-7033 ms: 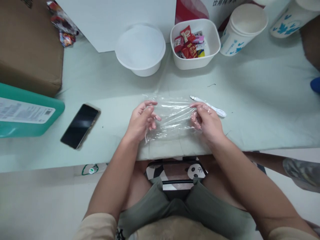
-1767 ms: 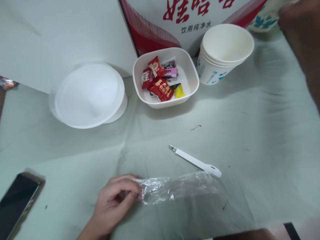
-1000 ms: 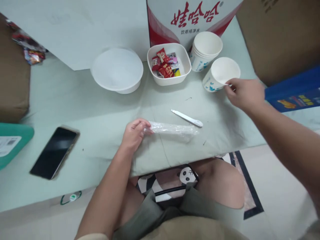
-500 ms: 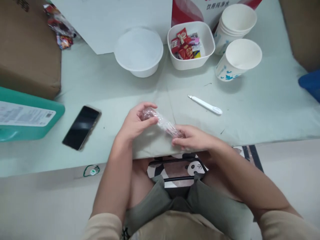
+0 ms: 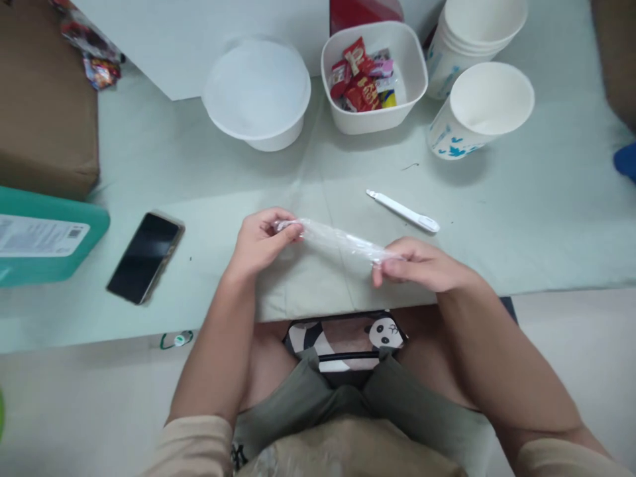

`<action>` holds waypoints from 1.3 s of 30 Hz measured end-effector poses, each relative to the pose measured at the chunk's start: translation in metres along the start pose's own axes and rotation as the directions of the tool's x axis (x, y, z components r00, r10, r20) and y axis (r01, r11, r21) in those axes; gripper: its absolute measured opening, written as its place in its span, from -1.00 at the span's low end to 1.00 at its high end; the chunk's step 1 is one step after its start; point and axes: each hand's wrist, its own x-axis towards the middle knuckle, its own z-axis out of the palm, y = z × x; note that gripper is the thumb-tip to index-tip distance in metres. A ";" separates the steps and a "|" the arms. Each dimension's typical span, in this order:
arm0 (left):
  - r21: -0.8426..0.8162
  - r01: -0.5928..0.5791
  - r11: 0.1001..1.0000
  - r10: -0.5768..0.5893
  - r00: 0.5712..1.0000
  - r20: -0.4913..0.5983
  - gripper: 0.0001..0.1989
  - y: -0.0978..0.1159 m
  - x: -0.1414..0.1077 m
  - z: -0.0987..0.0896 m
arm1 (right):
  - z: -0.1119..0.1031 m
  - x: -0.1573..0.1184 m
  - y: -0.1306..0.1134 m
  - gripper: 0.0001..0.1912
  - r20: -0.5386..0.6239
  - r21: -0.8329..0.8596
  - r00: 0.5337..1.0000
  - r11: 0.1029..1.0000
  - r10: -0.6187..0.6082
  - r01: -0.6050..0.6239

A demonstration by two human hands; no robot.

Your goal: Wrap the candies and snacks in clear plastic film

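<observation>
A strip of clear plastic wrap is stretched between my two hands, just above the near part of the table. My left hand pinches one end between thumb and fingers. At the other end, lower and to the right, my right hand grips the wrap with its thumb on top. Beyond the wrap lies a slim white cutter-like tool, touched by neither hand. Farther back are a white round bowl and a white square bowl with wrapped candies inside.
Paper cups stand at the back right. On the left are a phone, a green jug and a cardboard box. A panda-print bag sits between the person's legs, below the table edge.
My hands have moved apart, my right hand going rightward. The bunched plastic wrap is now drawn into a longer, tauter strip. The camera view has shifted slightly.
</observation>
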 end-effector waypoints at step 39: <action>-0.065 -0.311 0.948 0.303 0.947 -0.106 -0.58 0.001 -0.034 0.086 | 0.053 0.018 0.022 -0.73 -0.541 -0.410 0.768 0.904 -0.344 0.117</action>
